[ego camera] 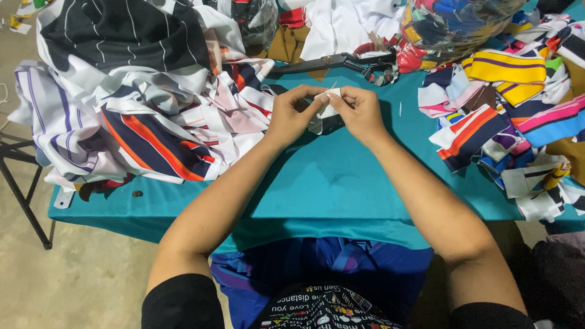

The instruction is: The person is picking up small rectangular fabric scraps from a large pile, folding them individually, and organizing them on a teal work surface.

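My left hand (292,113) and my right hand (359,109) meet above the teal table cover (329,183), fingertips pinched together on a small white piece of fabric (329,105). A dark scrap hangs below the white piece between the hands. A large heap of striped garments (140,103) in white, navy, orange and purple lies just left of my left hand. To the right of my right hand sits a pile of striped fabric pieces (506,116) in yellow, pink, blue and orange.
Black scissors (335,62) lie on the table beyond my hands. A clear plastic bag of coloured scraps (451,21) stands at the back right. A black metal stand leg (24,195) is at the left on the concrete floor. Blue cloth (317,262) rests on my lap.
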